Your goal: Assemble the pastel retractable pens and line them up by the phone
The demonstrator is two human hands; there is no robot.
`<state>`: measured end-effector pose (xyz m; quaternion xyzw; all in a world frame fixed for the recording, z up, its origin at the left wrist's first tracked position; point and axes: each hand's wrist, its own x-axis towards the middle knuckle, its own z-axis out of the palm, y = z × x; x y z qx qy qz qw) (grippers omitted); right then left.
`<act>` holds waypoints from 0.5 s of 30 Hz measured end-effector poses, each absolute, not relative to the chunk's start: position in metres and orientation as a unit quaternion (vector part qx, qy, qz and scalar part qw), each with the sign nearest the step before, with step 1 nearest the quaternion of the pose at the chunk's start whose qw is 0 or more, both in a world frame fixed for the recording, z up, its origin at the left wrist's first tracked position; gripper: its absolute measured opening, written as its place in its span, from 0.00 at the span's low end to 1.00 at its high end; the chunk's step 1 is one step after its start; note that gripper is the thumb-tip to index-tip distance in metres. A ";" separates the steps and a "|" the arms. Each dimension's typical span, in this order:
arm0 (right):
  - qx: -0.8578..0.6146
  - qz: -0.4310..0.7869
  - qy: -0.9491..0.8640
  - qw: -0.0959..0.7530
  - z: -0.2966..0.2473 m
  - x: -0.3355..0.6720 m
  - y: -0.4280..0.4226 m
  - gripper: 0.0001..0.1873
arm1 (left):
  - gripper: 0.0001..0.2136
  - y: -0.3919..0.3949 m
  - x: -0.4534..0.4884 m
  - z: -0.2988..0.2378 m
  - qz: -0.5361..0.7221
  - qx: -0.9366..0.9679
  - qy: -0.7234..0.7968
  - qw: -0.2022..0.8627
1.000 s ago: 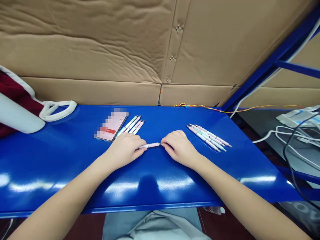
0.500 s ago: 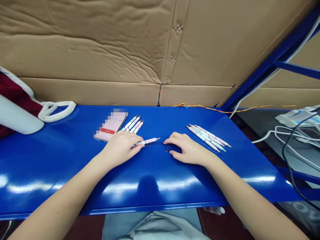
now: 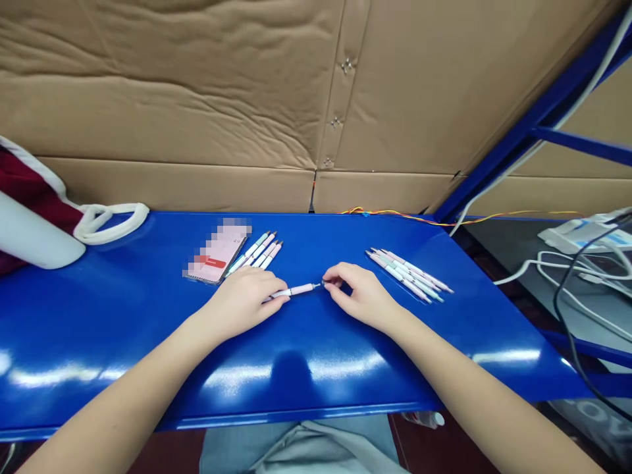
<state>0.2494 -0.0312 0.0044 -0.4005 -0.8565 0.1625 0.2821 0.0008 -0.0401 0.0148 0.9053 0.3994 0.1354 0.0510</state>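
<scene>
My left hand (image 3: 244, 296) grips the rear of a slim pink-and-white pen (image 3: 296, 289), which lies level just above the blue metal table (image 3: 123, 289). My right hand (image 3: 358, 293) pinches thumb and forefinger at the pen's tip, where a small dark part sits hidden between them. Near my left hand lies a small bunch of pastel pens (image 3: 257, 253), beside a phone (image 3: 217, 253) with a blurred screen. Past my right hand lies a larger bunch of similar pens (image 3: 407, 275).
A white cylinder (image 3: 34, 237) and a dark red bag with white handles (image 3: 111, 222) sit at the table's left end. Cardboard covers the wall behind. Orange-yellow wires (image 3: 395, 217) run along the back edge, and white cables and a white device (image 3: 582, 236) lie at right.
My right hand has come back to the pen's tip and closed there. The small dark part lying on the table half a second ago no longer shows.
</scene>
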 end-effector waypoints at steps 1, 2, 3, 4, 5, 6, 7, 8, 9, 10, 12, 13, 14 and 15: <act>-0.395 0.160 -0.861 0.280 0.004 0.249 -0.032 0.04 | 0.10 -0.040 0.001 0.015 0.136 0.906 0.398 0.052; -0.389 0.157 -0.865 0.276 0.004 0.248 -0.032 0.04 | 0.10 -0.040 0.001 0.014 0.136 0.905 0.399 0.053; -0.384 0.155 -0.868 0.273 0.004 0.248 -0.032 0.04 | 0.10 -0.040 0.001 0.014 0.136 0.905 0.399 0.054; -0.380 0.154 -0.870 0.272 0.003 0.247 -0.032 0.04 | 0.10 -0.040 0.001 0.014 0.136 0.906 0.398 0.055; -0.377 0.153 -0.872 0.273 0.003 0.247 -0.032 0.04 | 0.10 -0.040 0.000 0.013 0.135 0.907 0.396 0.056; -0.374 0.154 -0.872 0.274 0.003 0.247 -0.032 0.05 | 0.10 -0.040 0.000 0.013 0.134 0.907 0.394 0.058; -0.372 0.154 -0.873 0.275 0.003 0.247 -0.032 0.05 | 0.10 -0.040 0.000 0.013 0.133 0.908 0.393 0.059; -0.371 0.155 -0.873 0.275 0.003 0.247 -0.032 0.05 | 0.09 -0.040 0.001 0.013 0.131 0.909 0.392 0.060; -0.371 0.157 -0.873 0.274 0.002 0.247 -0.032 0.05 | 0.09 -0.040 0.001 0.014 0.130 0.909 0.391 0.061; -0.371 0.161 -0.872 0.275 0.002 0.247 -0.032 0.05 | 0.09 -0.041 0.001 0.014 0.129 0.909 0.391 0.061; -0.370 0.177 -0.868 0.280 0.001 0.246 -0.033 0.04 | 0.09 -0.041 0.002 0.014 0.129 0.911 0.388 0.058; -0.369 0.187 -0.865 0.285 0.001 0.245 -0.033 0.04 | 0.09 -0.042 0.003 0.014 0.130 0.911 0.386 0.056; -0.368 0.197 -0.861 0.290 0.001 0.245 -0.034 0.04 | 0.09 -0.042 0.003 0.013 0.131 0.912 0.385 0.055; -0.368 0.206 -0.858 0.293 0.001 0.244 -0.035 0.04 | 0.10 -0.042 0.003 0.013 0.133 0.912 0.385 0.053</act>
